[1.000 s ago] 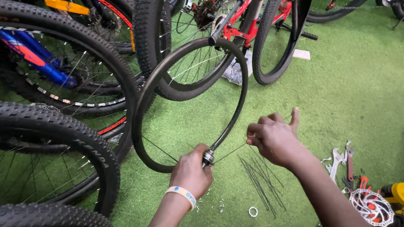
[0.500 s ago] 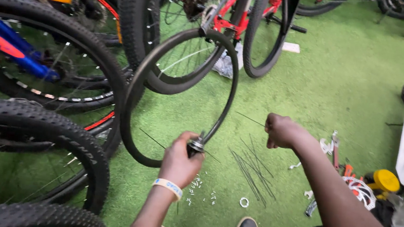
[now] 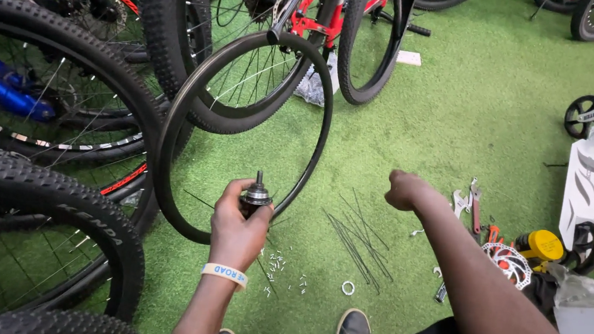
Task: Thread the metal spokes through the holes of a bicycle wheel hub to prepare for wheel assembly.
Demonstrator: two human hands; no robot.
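So, at nine o'clock a row of fat black bike tyres [image 3: 46,128] stands packed close together, and behind them at twelve o'clock is a red bike frame [image 3: 319,16].

Just right of the tyres, a bare black rim [image 3: 186,98] stands upright on the green mat [image 3: 461,117]. It has almost no spokes in it. I can only see a thin one or two near the bottom, so the wheel looks like it is only just begun, with nearly all the spokes left to go in.

At six o'clock the left hand [image 3: 239,228] is wrapped tight around a small metal hub [image 3: 256,195], holding it inside the ring, down near the bottom edge. The hub's axle points straight up.

Below that hand, tiny silver bits [image 3: 286,269] lie on the mat, and beside them a small metal ring [image 3: 348,288].

Next, at five o'clock, a bunch of loose thin spokes [image 3: 359,242] lies flat on the mat, not used yet.

The right hand [image 3: 403,190] hangs above those spokes, curled into a loose fist. I cannot tell if it has a spoke pinched in it.

Then at three o'clock lie some hand tools [image 3: 471,202], a yellow tub [image 3: 540,246] and a round brake disc [image 3: 511,262]. Far right stands a white scooter [image 3: 590,181].
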